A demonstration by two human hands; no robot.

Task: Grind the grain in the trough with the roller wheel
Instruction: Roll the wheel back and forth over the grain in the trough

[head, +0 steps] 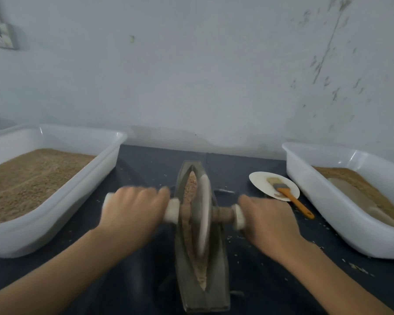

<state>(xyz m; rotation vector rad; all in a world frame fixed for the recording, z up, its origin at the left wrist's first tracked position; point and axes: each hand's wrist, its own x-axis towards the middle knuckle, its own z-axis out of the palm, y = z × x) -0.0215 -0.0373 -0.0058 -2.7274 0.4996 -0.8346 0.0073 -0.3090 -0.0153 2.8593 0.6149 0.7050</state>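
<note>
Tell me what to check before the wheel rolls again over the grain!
1. Left hand holds its end of the handle: ok.
2. Right hand holds its end of the handle: ok.
3. Roller wheel sits in the trough: ok.
4. Grain lies in the trough ahead of the wheel: ok.
5. Brush and plate lie off to the side of the trough: ok.
6. Grain ground fine enough: cannot tell, picture is blurred.

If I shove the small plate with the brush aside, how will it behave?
The plate looks thin and light, so it would probably slide easily on the dark cloth. The brush overhangs its rim with the orange handle, so it may well tip off or drag.
</note>
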